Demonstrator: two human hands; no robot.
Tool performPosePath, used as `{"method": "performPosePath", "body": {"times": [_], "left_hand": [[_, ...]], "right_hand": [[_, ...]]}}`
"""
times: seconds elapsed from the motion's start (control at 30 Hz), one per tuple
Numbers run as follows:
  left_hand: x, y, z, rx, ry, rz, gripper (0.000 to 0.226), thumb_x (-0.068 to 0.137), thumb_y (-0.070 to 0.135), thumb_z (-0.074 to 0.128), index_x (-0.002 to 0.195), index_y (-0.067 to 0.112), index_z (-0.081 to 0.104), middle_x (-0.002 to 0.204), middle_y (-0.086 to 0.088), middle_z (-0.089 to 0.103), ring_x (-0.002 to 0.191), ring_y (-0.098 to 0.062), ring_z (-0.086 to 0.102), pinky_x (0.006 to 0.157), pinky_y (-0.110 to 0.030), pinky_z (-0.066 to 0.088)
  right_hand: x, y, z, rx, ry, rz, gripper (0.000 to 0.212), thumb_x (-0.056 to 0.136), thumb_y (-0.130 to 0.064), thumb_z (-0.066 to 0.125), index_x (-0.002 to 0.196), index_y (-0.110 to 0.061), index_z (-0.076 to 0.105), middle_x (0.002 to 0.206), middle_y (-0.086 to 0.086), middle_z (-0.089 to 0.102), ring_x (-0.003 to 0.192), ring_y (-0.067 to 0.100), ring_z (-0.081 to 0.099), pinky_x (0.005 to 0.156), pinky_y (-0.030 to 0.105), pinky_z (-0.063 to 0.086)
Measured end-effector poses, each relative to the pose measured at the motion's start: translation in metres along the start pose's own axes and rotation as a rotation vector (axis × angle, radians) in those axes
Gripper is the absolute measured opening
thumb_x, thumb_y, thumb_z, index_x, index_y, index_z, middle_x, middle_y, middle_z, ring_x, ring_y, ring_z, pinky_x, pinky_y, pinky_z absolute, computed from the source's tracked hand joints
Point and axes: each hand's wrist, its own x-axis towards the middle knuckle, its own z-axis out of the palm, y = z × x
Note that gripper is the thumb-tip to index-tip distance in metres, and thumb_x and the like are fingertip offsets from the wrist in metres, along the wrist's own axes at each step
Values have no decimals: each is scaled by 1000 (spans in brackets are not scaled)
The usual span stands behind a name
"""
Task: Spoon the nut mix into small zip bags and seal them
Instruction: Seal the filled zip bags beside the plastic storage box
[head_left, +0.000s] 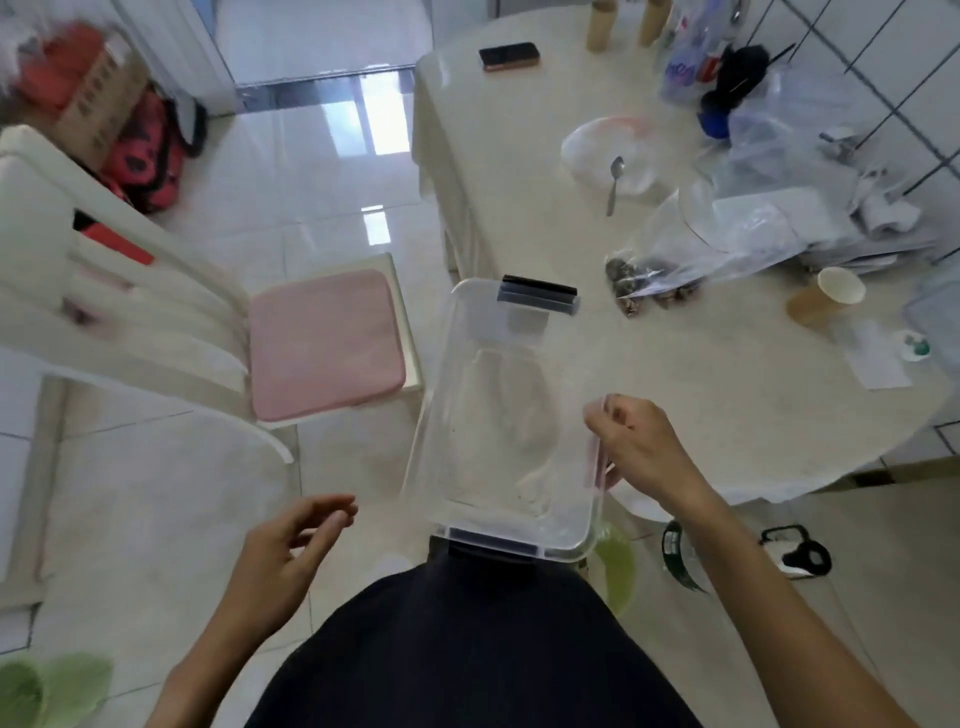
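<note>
Right hand (636, 447) grips clear container (498, 415); left hand (283, 551) open.

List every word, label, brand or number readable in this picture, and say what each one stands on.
No text can be read for certain.
Plastic bottle at the table's far end: blue lettering on its label, too blurred to read.
Cardboard box on the floor, far left: rows of dark print, smeared by motion blur.
Green roll on the floor: pale marks, too small to read.
Phone, paper cup, clear container: no print shows.
</note>
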Motion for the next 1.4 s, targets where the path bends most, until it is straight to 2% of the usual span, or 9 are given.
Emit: {"method": "performPosePath", "body": {"times": [0.23,0.33,0.37,0.5,0.6,0.83,1.03,1.3,1.4], "left_hand": [[143,40,-17,56,-284,80,18,94,36,62,107,39,74,105,17,78,101,0,73,87,-18,54],[202,64,-16,126,-373,159,16,96,31,63,107,36,75,103,18,78,100,-1,73,85,-12,53],[249,81,-9,163,-489,212,17,97,27,64,109,34,74,103,18,78,99,-1,73,84,-11,53],[320,121,11,211,-643,339,17,99,23,64,110,31,74,104,18,77,98,2,71,84,-13,52],[388,156,34,267,-805,447,18,100,19,64,109,30,74,101,17,78,96,0,72,80,-13,53],[469,215,104,342,-1082,576,22,102,13,62,108,31,74,101,17,77,97,0,72,80,-12,53],[481,236,156,406,-1161,636,24,100,8,65,102,29,74,97,17,78,94,-2,73,79,-15,55],[486,251,195,462,-1106,653,24,100,11,66,101,34,73,95,20,77,94,-2,73,81,-23,57],[489,255,202,493,-1091,661,26,99,12,66,102,37,72,96,23,76,95,0,73,83,-27,58]], "right_hand": [[29,2,-24,178,234,150,40,100,-17,58,63,-13,45,44,-6,53,39,17,60,40,32,52],[34,13,-35,183,325,269,32,98,-15,60,68,-6,54,58,7,63,48,24,67,45,40,57],[39,20,-40,252,428,340,31,99,-16,60,69,-5,55,59,7,63,48,23,67,44,37,56],[44,30,-58,278,560,443,32,99,-14,61,69,-5,56,53,4,61,40,15,64,36,24,45],[48,35,-63,306,681,542,33,99,-12,62,68,-7,53,60,9,60,46,18,65,44,31,50],[53,40,-90,422,806,684,28,98,-12,57,71,-7,56,51,-2,65,42,16,67,37,24,48],[74,61,-111,480,781,751,18,93,-18,56,84,-3,59,77,14,67,57,25,74,47,35,58],[112,88,-123,443,771,784,26,95,-26,54,73,-13,46,67,5,59,54,19,65,49,24,48],[110,89,-123,317,777,791,24,96,-36,58,86,-18,47,79,2,58,72,22,60,63,29,42]]}}
